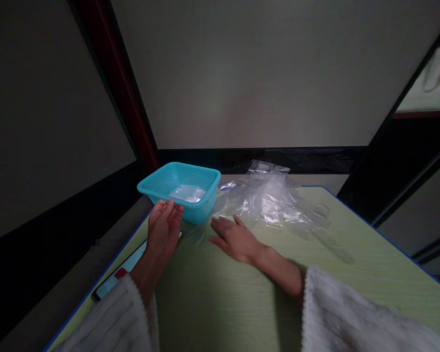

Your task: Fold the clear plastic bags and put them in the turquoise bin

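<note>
No text can be read (phone screen [136, 257] included).

Dim and slightly soft; faint glow on the pale wall [256, 73], glare on crumpled plastic [273, 200]

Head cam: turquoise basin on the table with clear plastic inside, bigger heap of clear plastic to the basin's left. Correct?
One thing off: the bigger heap of clear plastic lies to the right of the turquoise basin, not the left; the head view shows it. The rest stands: the basin is on the table with clear plastic inside.
</note>
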The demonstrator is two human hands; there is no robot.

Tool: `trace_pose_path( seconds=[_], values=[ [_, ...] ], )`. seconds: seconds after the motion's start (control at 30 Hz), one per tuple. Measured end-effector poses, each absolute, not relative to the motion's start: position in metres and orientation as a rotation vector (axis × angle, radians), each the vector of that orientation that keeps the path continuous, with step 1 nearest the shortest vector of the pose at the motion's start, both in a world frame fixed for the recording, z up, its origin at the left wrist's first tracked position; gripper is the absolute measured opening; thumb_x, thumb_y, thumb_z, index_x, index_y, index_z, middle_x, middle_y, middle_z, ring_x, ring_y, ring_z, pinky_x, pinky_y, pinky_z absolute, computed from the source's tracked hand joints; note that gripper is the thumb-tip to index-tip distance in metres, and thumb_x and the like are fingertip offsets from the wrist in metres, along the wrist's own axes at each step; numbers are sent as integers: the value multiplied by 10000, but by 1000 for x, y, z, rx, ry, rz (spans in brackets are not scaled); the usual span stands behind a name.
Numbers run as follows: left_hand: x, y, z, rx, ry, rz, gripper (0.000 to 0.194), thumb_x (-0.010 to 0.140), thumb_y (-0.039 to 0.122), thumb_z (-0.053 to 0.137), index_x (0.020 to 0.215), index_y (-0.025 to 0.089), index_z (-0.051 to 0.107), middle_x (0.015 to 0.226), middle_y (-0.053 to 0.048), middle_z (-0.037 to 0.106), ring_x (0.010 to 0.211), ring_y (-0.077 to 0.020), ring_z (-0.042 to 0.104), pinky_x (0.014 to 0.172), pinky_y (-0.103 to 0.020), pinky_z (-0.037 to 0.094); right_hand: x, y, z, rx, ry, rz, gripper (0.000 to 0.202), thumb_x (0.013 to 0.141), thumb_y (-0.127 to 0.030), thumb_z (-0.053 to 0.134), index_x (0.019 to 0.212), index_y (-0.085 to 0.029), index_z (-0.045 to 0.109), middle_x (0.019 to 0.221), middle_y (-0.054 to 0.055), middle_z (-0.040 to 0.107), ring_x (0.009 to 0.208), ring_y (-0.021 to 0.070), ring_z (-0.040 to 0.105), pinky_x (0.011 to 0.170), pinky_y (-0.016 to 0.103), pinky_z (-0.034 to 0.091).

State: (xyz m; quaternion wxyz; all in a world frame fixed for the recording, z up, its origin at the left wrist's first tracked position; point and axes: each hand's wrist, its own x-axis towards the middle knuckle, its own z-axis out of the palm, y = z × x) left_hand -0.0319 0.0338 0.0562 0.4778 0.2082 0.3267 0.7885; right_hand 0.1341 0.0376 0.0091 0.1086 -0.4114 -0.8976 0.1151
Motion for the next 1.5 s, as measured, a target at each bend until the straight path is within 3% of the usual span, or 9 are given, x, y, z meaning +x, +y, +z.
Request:
trace_pose_path(
  seconds=[0.27, 0.87, 1.13, 1.33, 1.5],
  values=[
    [-31, 36, 51, 517, 822, 1886, 243, 749, 8, 575, 571, 141, 476, 554, 49, 531, 481, -38, 514, 510, -115, 465, 143, 48, 10, -1501, -2475, 260, 517, 941, -424, 307, 1336, -103, 393, 1420, 144, 346, 1321, 267, 286, 1052, 558, 173],
    [-31, 41, 39, 489, 861, 1890, 247, 720, 4, 593, 562, 147, 469, 550, 50, 547, 494, -41, 556, 546, -124, 488, 145, 43, 10, -1468, -2505, 170, 473, 936, -417, 333, 1282, -119, 456, 1398, 140, 391, 1294, 288, 333, 1019, 591, 215],
    [-29, 35, 42, 505, 953, 1868, 201, 662, 52, 661, 590, 147, 498, 547, 43, 600, 494, -78, 614, 528, -156, 503, 163, 38, 30, -1524, -2381, -33, 368, 940, -334, 340, 1080, -123, 608, 1278, 134, 531, 1129, 223, 517, 966, 333, 370],
    [-25, 26, 40, 522, 1014, 1856, 131, 752, 152, 594, 631, 133, 549, 522, 31, 608, 456, -83, 606, 466, -155, 474, 195, 41, 28, -1848, -2080, -203, 428, 931, -358, 351, 1283, -152, 483, 1476, 182, 203, 1326, 353, 221, 1020, 526, 236],
    [-16, 18, 32, 574, 1009, 1783, 171, 730, 242, 600, 611, 143, 528, 490, 48, 580, 420, -68, 565, 460, -163, 465, 210, 38, 11, -1980, -2089, -166, 463, 930, -389, 344, 1305, -142, 456, 1439, 185, 303, 1332, 360, 206, 992, 619, 216]
  ],
)
